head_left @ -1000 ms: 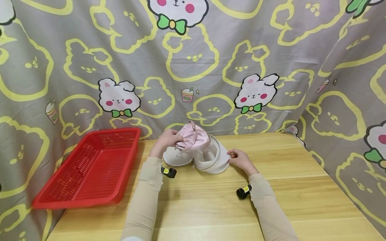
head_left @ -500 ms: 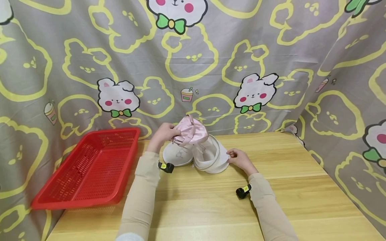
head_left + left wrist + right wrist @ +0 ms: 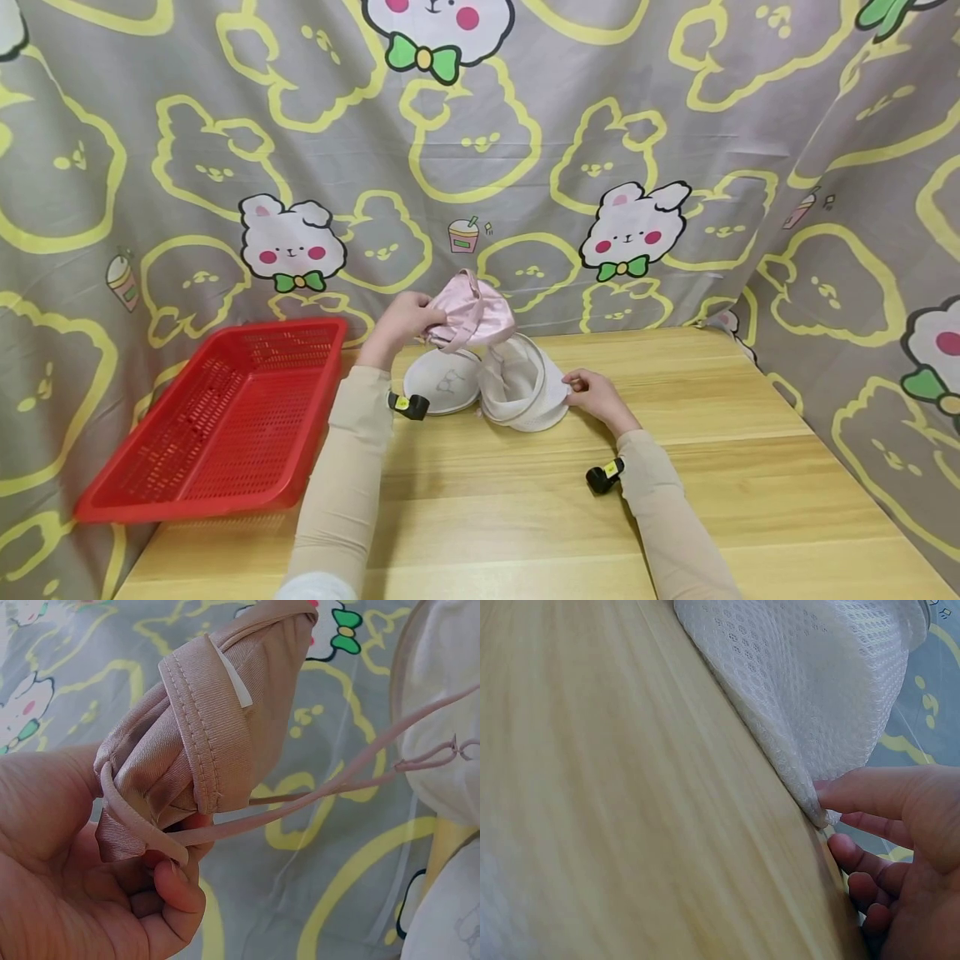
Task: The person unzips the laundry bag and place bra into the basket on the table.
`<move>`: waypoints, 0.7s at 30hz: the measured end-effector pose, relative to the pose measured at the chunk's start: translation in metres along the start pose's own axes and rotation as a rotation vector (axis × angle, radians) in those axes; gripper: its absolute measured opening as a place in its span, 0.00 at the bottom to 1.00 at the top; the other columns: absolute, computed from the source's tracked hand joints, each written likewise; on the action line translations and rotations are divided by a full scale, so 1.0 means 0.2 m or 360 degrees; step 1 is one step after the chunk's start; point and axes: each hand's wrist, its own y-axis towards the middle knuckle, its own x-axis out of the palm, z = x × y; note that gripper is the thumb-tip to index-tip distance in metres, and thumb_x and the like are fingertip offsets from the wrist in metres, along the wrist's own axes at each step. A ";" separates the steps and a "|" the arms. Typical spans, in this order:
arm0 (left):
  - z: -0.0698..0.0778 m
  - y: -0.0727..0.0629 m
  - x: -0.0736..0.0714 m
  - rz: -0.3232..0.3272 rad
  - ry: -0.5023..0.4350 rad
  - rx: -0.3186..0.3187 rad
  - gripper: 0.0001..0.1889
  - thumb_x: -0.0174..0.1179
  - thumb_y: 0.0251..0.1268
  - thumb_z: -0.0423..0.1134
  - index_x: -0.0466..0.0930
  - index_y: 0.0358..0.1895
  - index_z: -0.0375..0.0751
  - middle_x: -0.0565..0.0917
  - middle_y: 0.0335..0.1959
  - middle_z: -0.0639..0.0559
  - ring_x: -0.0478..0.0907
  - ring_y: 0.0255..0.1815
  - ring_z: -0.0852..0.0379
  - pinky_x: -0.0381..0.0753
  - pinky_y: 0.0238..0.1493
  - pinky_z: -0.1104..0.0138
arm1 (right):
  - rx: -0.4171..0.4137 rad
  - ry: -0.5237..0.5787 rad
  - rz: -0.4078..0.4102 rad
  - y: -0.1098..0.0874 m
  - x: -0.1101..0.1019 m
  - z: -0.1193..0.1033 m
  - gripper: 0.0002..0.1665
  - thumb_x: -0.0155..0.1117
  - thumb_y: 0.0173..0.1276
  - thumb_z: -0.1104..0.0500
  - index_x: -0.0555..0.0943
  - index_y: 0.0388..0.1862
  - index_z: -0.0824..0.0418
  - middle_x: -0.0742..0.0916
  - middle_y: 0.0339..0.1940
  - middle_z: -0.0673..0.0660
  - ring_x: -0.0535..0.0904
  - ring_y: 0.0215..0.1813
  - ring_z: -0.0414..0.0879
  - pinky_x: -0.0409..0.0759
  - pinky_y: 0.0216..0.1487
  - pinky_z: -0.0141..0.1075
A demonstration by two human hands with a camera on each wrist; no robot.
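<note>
My left hand (image 3: 408,321) holds a pink satin bra (image 3: 474,312) by one end, raised behind the bag. In the left wrist view a stitched band (image 3: 202,727) with a white tag and thin straps (image 3: 300,802) show; the straps run right toward white mesh. A white mesh laundry bag (image 3: 555,392) stands on the table with its round mouth facing up. Its round lid (image 3: 442,382), bearing grey lettering, lies folded out to the left. Thumb and fingers of my right hand (image 3: 597,398) pinch the bag's right edge, seen close up as honeycomb mesh (image 3: 795,697).
A red perforated plastic basket (image 3: 300,450) stands at the left of the wooden table (image 3: 510,517). A grey curtain (image 3: 517,167) printed with rabbits hangs behind the table and along its sides.
My left hand has lifted the bra up and slightly left, away from the bag, uncovering more of the lid and the bag's mouth. My right hand stays at the bag's edge.
</note>
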 end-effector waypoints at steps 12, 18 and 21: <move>0.07 0.00 -0.07 -0.0012 0.0130 -0.0011 0.07 0.58 0.57 0.38 0.77 0.32 0.37 0.74 0.22 0.55 0.70 0.26 0.57 0.70 0.28 0.69 | -0.0016 -0.0006 0.0009 0.00 0.00 0.00 0.21 0.69 0.53 0.67 0.80 0.49 0.66 0.81 0.37 0.58 0.73 0.42 0.48 0.70 0.46 0.35; 0.09 -0.01 -0.11 -0.0020 0.0106 -0.0022 0.08 0.58 0.57 0.38 0.78 0.34 0.35 0.74 0.22 0.54 0.70 0.25 0.58 0.70 0.27 0.69 | -0.0031 0.0002 0.0016 -0.01 0.00 0.00 0.21 0.69 0.53 0.67 0.81 0.48 0.66 0.81 0.36 0.58 0.73 0.41 0.48 0.70 0.45 0.35; 0.11 -0.01 -0.12 -0.0014 0.0157 -0.0014 0.11 0.57 0.58 0.38 0.79 0.38 0.33 0.76 0.26 0.52 0.71 0.28 0.57 0.71 0.29 0.68 | -0.0034 0.0004 0.0014 -0.01 0.00 -0.01 0.20 0.69 0.53 0.67 0.81 0.48 0.66 0.81 0.36 0.58 0.74 0.42 0.48 0.70 0.46 0.35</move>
